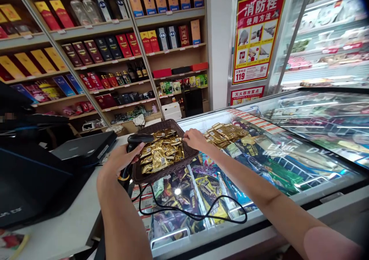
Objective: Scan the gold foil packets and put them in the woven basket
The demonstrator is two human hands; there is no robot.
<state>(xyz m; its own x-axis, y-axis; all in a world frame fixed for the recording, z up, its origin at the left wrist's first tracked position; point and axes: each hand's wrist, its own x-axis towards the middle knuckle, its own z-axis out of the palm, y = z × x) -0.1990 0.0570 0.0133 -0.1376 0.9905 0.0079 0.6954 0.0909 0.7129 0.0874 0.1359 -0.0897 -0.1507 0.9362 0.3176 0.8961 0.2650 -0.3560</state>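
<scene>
A black handheld barcode scanner [140, 138] is in my left hand [117, 162], whose fingers wrap round its handle, with the head over the left side of a dark brown woven basket [165, 172]. Many small gold foil packets [163, 152] fill the basket, which sits on the glass top of a chest freezer [201, 235]. My right hand [195, 139] is closed on the basket's right rim, fingertips partly hidden. Just beyond it, a second pile of gold packets [226, 133] lies on the glass. A black cable [187, 215] loops across the freezer in front of the basket.
A pale counter [77, 206] with a dark monitor [29, 183] and a black flat device [83, 146] stands at the left. Shelves of boxed goods [112, 47] line the back wall. More glass-topped freezer [317, 125] extends right, below a red fire-hydrant sign [258, 33].
</scene>
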